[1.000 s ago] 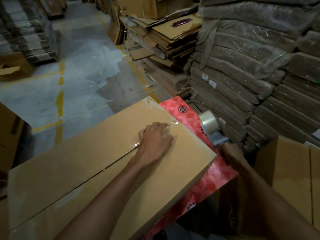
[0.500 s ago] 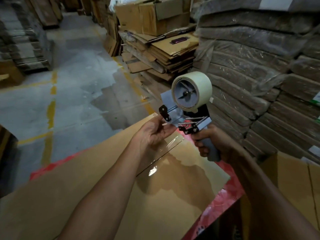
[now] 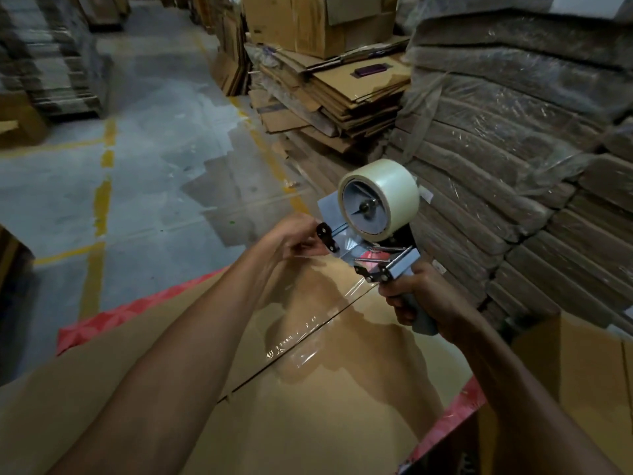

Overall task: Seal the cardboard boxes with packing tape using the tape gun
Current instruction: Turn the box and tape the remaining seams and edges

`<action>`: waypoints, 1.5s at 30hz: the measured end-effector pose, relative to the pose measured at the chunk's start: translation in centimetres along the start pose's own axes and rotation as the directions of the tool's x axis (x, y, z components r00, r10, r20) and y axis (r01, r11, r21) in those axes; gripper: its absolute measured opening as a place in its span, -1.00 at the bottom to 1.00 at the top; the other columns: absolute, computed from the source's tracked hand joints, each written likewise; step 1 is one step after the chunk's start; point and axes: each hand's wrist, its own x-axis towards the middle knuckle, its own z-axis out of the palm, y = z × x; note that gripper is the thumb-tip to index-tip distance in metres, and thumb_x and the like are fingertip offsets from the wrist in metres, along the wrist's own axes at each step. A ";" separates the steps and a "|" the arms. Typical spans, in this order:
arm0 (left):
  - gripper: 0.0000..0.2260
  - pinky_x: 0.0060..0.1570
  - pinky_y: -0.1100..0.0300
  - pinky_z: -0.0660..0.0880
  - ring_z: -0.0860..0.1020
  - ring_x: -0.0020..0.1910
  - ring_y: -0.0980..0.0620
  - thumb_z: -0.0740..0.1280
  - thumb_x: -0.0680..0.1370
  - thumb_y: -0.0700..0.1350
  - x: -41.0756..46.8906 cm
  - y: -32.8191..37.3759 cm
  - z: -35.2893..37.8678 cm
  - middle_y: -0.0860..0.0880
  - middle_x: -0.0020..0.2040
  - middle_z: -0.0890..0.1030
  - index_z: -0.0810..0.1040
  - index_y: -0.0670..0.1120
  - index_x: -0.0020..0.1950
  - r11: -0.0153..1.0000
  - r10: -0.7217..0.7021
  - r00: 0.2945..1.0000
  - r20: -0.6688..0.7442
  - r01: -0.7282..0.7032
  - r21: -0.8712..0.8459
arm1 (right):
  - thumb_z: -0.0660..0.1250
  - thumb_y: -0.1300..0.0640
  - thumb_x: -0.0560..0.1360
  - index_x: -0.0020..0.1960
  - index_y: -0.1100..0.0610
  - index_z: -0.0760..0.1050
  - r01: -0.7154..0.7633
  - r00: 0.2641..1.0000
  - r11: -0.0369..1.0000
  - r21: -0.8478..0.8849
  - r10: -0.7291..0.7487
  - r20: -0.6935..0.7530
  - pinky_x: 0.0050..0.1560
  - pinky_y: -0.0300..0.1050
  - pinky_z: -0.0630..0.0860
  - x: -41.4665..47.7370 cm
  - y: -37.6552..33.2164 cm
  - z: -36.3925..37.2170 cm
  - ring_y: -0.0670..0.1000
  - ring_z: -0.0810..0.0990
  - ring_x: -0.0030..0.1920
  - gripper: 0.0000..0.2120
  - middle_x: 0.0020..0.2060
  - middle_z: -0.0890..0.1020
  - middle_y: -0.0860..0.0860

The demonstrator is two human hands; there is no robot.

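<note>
The tape gun is held raised above the cardboard box, its grey handle gripped in the closed right hand. At the gun's front, the loose tape end is pinched by the left hand, fingers curled

Red floral-patterned surface bearing the flat cardboard box, its centre seam partly covered with clear tape.
</note>
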 end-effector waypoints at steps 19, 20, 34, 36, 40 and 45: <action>-0.94 -0.40 0.26 0.55 0.57 -0.47 0.03 0.47 0.46 -0.31 11.1 -0.8 -2.6 -0.18 -0.32 0.68 0.70 -0.32 -0.15 0.991 0.060 0.934 -0.352 -0.013 0.136 | 0.28 0.37 0.46 -0.25 0.20 0.41 -0.197 0.965 0.980 -0.017 0.191 -0.178 -0.48 -0.15 0.32 4.4 0.7 -0.1 0.01 0.39 -0.50 -0.84 -0.45 0.46 0.10; -0.94 -0.40 0.25 0.53 0.56 -0.48 0.05 0.49 0.45 -0.29 11.2 -1.1 -2.6 -0.13 -0.35 0.66 0.71 -0.29 -0.17 0.990 0.058 0.933 -0.354 -0.008 0.142 | 0.28 0.35 0.47 -0.25 0.20 0.43 -0.211 0.962 0.977 -0.015 0.205 -0.180 -0.48 -0.16 0.33 4.4 0.7 -0.1 0.00 0.39 -0.50 -0.84 -0.46 0.47 0.09; -0.78 -0.02 0.01 0.53 0.60 0.07 -0.22 0.38 0.57 -0.09 11.2 -1.1 -0.3 -0.22 0.09 0.64 0.64 -0.22 0.10 0.697 0.319 0.906 -0.277 -0.026 0.716 | 0.26 0.34 0.49 -0.24 0.15 0.42 -0.388 0.916 0.921 -0.028 0.383 -0.118 -0.57 -0.25 0.24 5.3 -1.3 0.1 -0.06 0.33 -0.57 -0.83 -0.50 0.39 0.02; -0.74 0.10 -0.01 0.48 0.56 0.19 -0.22 0.32 0.62 -0.15 11.4 -1.6 0.6 -0.22 0.24 0.60 0.59 -0.26 0.23 0.673 0.222 0.963 -0.151 -0.039 0.738 | 0.25 0.31 0.50 -0.25 0.14 0.42 -0.389 0.917 0.921 -0.028 0.384 -0.106 -0.55 -0.23 0.23 5.3 -1.1 0.0 -0.06 0.32 -0.55 -0.83 -0.49 0.39 0.02; -0.69 0.23 0.02 0.43 0.51 0.14 -0.08 0.35 0.57 -0.18 15.1 -3.6 0.1 -0.11 0.26 0.54 0.54 -0.12 0.32 0.565 0.026 0.999 -0.022 0.004 0.825 | 0.29 0.27 0.47 -0.24 0.15 0.44 -0.397 0.915 0.916 -0.052 0.391 -0.096 -0.48 -0.16 0.26 5.4 -0.6 -0.7 -0.04 0.34 -0.53 -0.87 -0.49 0.42 0.02; -0.79 0.20 -0.15 0.53 0.59 0.15 -0.17 0.36 0.57 -0.08 19.2 -5.7 -0.5 -0.14 0.22 0.61 0.62 -0.09 0.19 0.472 0.055 0.993 -0.105 0.066 0.879 | 0.27 0.37 0.36 -0.37 0.16 0.42 -0.352 0.931 0.930 -0.108 0.336 -0.143 -0.47 -0.20 0.17 1.9 0.7 -2.7 0.01 0.29 -0.55 -0.81 -0.51 0.38 0.06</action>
